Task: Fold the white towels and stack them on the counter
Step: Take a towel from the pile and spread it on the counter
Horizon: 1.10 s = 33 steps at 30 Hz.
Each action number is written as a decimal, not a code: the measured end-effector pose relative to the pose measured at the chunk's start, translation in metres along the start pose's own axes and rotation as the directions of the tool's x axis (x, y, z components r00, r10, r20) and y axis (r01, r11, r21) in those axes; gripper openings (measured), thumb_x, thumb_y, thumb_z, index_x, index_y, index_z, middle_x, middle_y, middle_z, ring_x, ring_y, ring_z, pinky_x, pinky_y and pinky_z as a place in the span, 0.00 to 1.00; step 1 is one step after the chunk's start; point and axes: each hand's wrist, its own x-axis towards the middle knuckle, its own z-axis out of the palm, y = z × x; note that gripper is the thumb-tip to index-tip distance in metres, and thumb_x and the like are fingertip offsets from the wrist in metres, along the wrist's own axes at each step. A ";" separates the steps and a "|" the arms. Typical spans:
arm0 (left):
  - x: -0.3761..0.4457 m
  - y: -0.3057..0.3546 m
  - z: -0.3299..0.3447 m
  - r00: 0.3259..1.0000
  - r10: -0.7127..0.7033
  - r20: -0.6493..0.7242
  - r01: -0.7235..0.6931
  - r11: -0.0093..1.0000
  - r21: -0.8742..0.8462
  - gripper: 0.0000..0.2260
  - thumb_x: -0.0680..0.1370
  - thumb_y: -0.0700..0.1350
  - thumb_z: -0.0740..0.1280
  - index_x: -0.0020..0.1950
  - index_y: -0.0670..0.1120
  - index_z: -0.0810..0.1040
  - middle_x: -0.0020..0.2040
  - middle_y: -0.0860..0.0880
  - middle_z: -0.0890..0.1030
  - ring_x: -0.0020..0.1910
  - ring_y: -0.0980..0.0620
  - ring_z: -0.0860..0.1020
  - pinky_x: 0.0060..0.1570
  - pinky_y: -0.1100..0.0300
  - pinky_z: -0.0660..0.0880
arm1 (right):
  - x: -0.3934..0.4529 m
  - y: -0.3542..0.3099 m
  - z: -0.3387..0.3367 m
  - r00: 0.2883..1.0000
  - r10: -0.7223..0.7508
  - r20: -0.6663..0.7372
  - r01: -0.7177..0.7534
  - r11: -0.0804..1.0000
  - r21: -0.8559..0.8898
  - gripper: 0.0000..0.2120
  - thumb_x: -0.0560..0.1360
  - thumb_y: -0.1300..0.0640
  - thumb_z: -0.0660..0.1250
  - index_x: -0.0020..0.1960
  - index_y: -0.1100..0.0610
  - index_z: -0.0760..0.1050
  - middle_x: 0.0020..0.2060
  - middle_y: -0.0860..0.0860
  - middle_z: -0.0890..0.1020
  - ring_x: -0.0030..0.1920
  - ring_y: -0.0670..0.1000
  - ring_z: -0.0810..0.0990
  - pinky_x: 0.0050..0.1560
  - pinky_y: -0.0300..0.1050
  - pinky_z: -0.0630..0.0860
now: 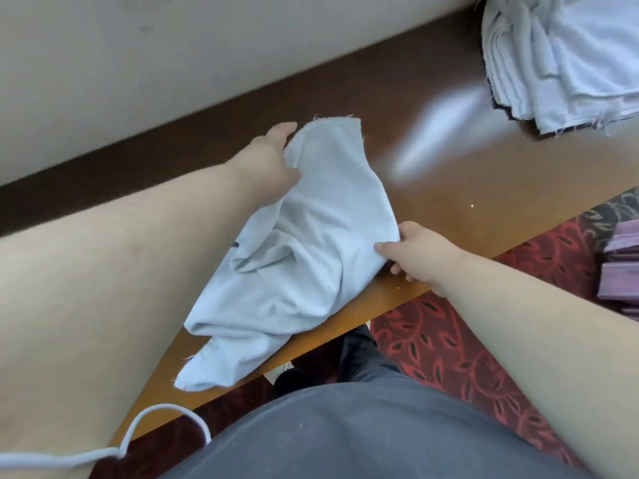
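Lying crumpled on the glossy brown wooden counter [449, 188], the pale white cloth towel [304, 250] runs on a diagonal from its far frayed edge down to its near corner, which hangs past the counter's front edge. The fabric is bunched into loose folds through the middle and is not yet folded flat.

The left hand [273, 164] is at the towel's upper left edge, near the far frayed corner. Its fingers reach under or behind the cloth and are hidden there, so whether they clasp the fabric cannot be determined. The right hand [418, 254] pinches the towel's right edge, thumb on top of the cloth and fingers curled beneath it, at the front edge of the counter.

A stack of white towels [567, 57] sits on the counter at the far right, well apart from the towel in hand; its layered edges are frayed and uneven.

Behind the counter stands a plain beige wall [173, 63]. Below the counter's front edge lies a red patterned carpet [449, 340]. A pile of purple folded cloths [622, 267] shows at the right border. The person's dark grey garment [363, 430] fills the lower centre, and a light blue cord [145, 430] loops at lower left.
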 end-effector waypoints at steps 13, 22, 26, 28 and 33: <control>-0.088 -0.089 -0.009 0.992 -0.097 -0.084 0.114 0.967 0.229 0.09 0.82 0.48 0.60 0.54 0.44 0.75 0.48 0.43 0.79 0.47 0.40 0.76 0.42 0.55 0.68 | 0.007 -0.106 0.067 0.784 -0.606 0.135 0.554 0.583 -0.594 0.30 0.78 0.50 0.63 0.78 0.47 0.58 0.78 0.50 0.58 0.76 0.56 0.57 0.73 0.54 0.61; -0.050 -0.094 -0.057 0.888 -0.125 -0.442 0.130 0.991 -0.019 0.29 0.77 0.38 0.62 0.76 0.55 0.61 0.68 0.42 0.69 0.64 0.41 0.72 0.62 0.50 0.69 | 0.027 -0.105 0.079 0.920 -0.359 0.155 0.348 0.571 -0.743 0.41 0.77 0.37 0.63 0.81 0.48 0.46 0.81 0.51 0.45 0.80 0.57 0.45 0.77 0.57 0.55; -0.099 -0.095 -0.002 0.954 -0.102 -0.282 0.109 0.994 0.007 0.14 0.78 0.47 0.64 0.65 0.53 0.73 0.60 0.46 0.74 0.57 0.44 0.76 0.55 0.53 0.73 | 0.026 -0.114 0.075 0.896 -0.440 0.055 0.312 0.537 -0.784 0.32 0.78 0.36 0.59 0.77 0.49 0.59 0.78 0.52 0.56 0.75 0.59 0.56 0.69 0.56 0.64; -0.137 -0.094 0.036 0.991 -0.122 -0.060 0.125 0.991 0.046 0.18 0.78 0.53 0.63 0.68 0.56 0.69 0.61 0.47 0.73 0.58 0.46 0.75 0.56 0.52 0.73 | 0.030 -0.125 0.076 0.849 -0.524 0.065 0.364 0.492 -0.791 0.27 0.79 0.40 0.57 0.75 0.49 0.64 0.76 0.52 0.60 0.74 0.58 0.57 0.68 0.56 0.65; -0.159 -0.094 0.077 0.955 -0.287 0.075 0.247 0.910 0.332 0.34 0.78 0.65 0.55 0.79 0.58 0.43 0.76 0.45 0.53 0.72 0.44 0.58 0.66 0.43 0.64 | 0.045 -0.122 0.075 0.890 -0.421 0.176 0.381 0.475 -0.793 0.33 0.80 0.41 0.57 0.80 0.41 0.45 0.81 0.47 0.42 0.80 0.55 0.41 0.77 0.60 0.52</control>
